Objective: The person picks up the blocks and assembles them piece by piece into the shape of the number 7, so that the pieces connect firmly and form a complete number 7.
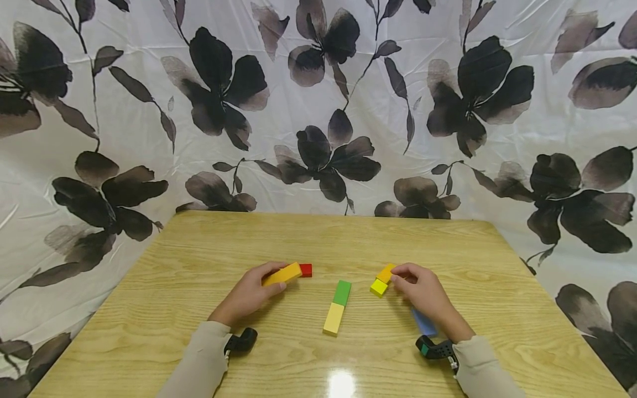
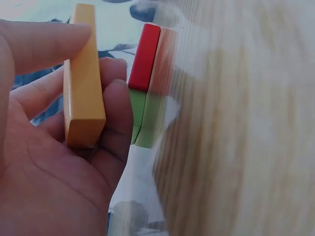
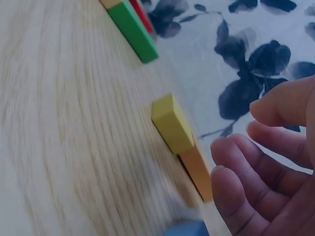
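Note:
My left hand [image 1: 247, 296] holds an orange-yellow block [image 1: 282, 274] between thumb and fingers, its long side tilted up to the right in the head view. Just behind it lies a red block [image 1: 306, 270]. In the left wrist view, a green block [image 2: 137, 109] adjoins the red one, partly hidden by fingers. My right hand [image 1: 423, 290] hovers beside an orange block [image 1: 385, 272]; a bright yellow block [image 1: 379, 288] meets that block's near end. The right wrist view shows loosely bent fingers [image 3: 231, 191] with nothing between them and the thumb.
Mid-table, a green block [image 1: 342, 293] and a pale yellow block [image 1: 333, 319] lie end to end. A blue block [image 1: 424, 323] is partly under the right forearm. The wooden table [image 1: 278, 359] ends at a flower-patterned cloth [image 1: 388, 121] behind.

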A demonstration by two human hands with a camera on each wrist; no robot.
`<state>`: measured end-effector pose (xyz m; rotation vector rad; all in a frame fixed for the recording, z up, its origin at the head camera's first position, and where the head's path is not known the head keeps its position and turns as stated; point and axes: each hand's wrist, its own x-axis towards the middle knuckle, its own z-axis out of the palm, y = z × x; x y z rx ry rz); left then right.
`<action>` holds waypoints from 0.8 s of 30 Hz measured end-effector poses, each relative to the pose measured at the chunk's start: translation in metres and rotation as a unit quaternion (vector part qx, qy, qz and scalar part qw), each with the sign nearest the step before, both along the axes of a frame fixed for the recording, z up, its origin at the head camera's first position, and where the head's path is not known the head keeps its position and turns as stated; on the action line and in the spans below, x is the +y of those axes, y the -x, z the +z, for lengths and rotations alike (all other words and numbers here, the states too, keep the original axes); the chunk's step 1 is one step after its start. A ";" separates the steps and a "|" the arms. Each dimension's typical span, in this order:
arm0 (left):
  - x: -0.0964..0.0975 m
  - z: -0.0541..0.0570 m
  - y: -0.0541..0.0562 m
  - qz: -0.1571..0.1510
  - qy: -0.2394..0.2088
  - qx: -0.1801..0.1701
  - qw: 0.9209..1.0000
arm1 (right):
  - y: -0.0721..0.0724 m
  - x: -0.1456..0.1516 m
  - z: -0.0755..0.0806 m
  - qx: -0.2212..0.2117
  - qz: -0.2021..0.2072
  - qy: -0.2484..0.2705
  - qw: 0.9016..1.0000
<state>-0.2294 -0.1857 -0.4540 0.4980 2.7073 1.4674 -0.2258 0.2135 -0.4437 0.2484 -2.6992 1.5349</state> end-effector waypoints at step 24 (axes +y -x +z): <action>0.000 -0.002 0.003 0.020 0.021 -0.006 1.000 | -0.005 0.056 -0.016 0.033 0.059 -0.054 0.996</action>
